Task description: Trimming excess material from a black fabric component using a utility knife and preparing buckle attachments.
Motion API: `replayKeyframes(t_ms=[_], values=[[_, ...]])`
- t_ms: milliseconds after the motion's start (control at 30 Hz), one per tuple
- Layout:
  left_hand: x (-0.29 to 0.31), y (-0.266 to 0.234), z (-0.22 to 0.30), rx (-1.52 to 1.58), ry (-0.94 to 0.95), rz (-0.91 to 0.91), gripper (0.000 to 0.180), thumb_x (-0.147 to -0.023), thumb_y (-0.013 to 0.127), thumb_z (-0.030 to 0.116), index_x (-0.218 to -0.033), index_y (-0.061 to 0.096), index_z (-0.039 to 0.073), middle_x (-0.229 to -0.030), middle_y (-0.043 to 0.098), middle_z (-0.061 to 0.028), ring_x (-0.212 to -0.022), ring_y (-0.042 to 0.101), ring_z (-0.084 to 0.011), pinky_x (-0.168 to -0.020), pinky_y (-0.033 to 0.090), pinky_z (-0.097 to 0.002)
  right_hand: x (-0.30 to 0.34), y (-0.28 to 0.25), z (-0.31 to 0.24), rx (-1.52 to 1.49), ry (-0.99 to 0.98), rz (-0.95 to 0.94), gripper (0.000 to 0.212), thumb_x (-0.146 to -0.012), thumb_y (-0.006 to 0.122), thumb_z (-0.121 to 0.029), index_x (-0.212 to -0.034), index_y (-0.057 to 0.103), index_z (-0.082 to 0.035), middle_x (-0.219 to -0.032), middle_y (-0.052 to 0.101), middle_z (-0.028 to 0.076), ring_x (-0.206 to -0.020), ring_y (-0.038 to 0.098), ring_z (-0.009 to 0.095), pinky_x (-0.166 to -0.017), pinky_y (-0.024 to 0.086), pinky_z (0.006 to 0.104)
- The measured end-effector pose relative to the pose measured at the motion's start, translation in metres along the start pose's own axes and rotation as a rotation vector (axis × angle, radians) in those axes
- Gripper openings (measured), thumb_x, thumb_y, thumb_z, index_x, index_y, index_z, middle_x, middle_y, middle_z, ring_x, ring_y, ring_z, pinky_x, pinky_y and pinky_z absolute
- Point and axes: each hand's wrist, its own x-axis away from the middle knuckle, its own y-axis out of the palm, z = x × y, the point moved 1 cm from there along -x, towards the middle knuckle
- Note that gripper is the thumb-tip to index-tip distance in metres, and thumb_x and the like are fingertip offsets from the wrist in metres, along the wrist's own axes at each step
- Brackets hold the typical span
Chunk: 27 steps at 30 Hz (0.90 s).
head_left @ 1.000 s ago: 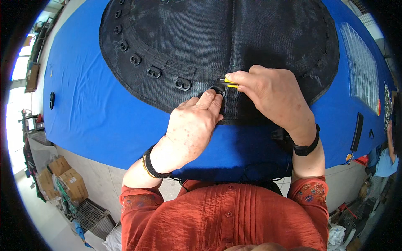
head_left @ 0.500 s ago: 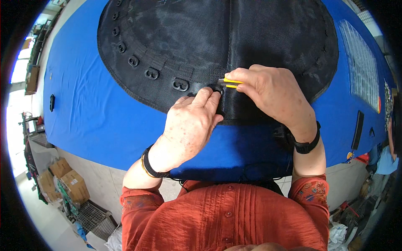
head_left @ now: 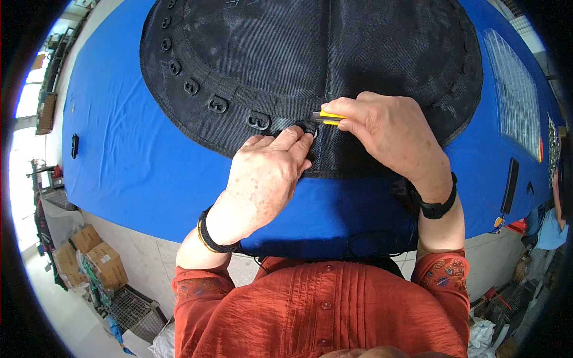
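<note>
A large black fabric panel [head_left: 256,59] with a rounded edge lies in front of me, with black two-slot plastic buckles [head_left: 259,120] along its left curve. My left hand [head_left: 268,170] is on its near edge, index and middle fingers together, holding down another black buckle [head_left: 311,127] that they partly cover. A small yellow-handled cutter [head_left: 332,117] is pinched in my right hand [head_left: 388,125]. Its metal tip points left, just above that buckle and close to the panel's centre seam. Whether the tip touches the webbing, I cannot tell.
Blue cloth [head_left: 137,179] covers the table. A single black buckle [head_left: 74,146] lies far left. On the right are a clear plastic sheet [head_left: 512,89] and a black strip [head_left: 510,185]. Cardboard boxes [head_left: 107,265] stand on the floor at lower left.
My left hand has shifted slightly left and its thumb has drawn in, so more of the buckle under its fingers shows. The panel has slid slightly right; my right hand has barely moved.
</note>
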Motion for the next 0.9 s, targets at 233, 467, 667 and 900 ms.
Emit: replayKeyframes(t_ms=[233,467,667,900], values=[[0.001,0.002,0.003,-0.013,-0.003,-0.023,0.042,-0.089,0.079,0.015,-0.129,0.071,0.003,-0.126,0.071,-0.0116,-0.099,0.074,-0.0335,-0.087,0.060,-0.0431,-0.002,0.016,0.015,-0.196,-0.071,0.054,0.017,-0.100,0.069,-0.026,-0.114,0.073,-0.018,-0.085,0.074,0.013,-0.080,0.073,0.036,-0.070,0.058,0.0472],[0.004,0.006,0.003,-0.025,0.007,-0.025,0.046,-0.088,0.079,0.015,-0.131,0.070,0.002,-0.128,0.070,-0.0131,-0.100,0.074,-0.0337,-0.089,0.060,-0.0427,0.002,0.021,0.015,-0.162,-0.086,0.064,0.020,-0.102,0.067,-0.028,-0.119,0.072,-0.019,-0.083,0.072,0.012,-0.079,0.072,0.035,-0.069,0.058,0.0471],[0.004,0.002,0.003,-0.033,0.015,-0.055,0.049,-0.088,0.078,0.014,-0.134,0.068,0.000,-0.128,0.069,-0.0139,-0.100,0.072,-0.0349,-0.089,0.059,-0.0427,0.009,0.025,0.007,-0.155,-0.045,0.100,0.022,-0.103,0.067,-0.027,-0.123,0.071,-0.019,-0.087,0.072,0.011,-0.080,0.073,0.035,-0.068,0.059,0.0464],[-0.001,-0.001,0.004,0.037,0.018,-0.066,0.042,-0.090,0.077,0.011,-0.130,0.069,-0.001,-0.125,0.070,-0.0152,-0.100,0.072,-0.0385,-0.088,0.059,-0.0467,0.027,0.040,0.000,-0.162,0.082,0.279,0.026,-0.105,0.065,-0.026,-0.130,0.066,-0.018,-0.094,0.074,0.015,-0.084,0.073,0.038,-0.072,0.060,0.0483]])
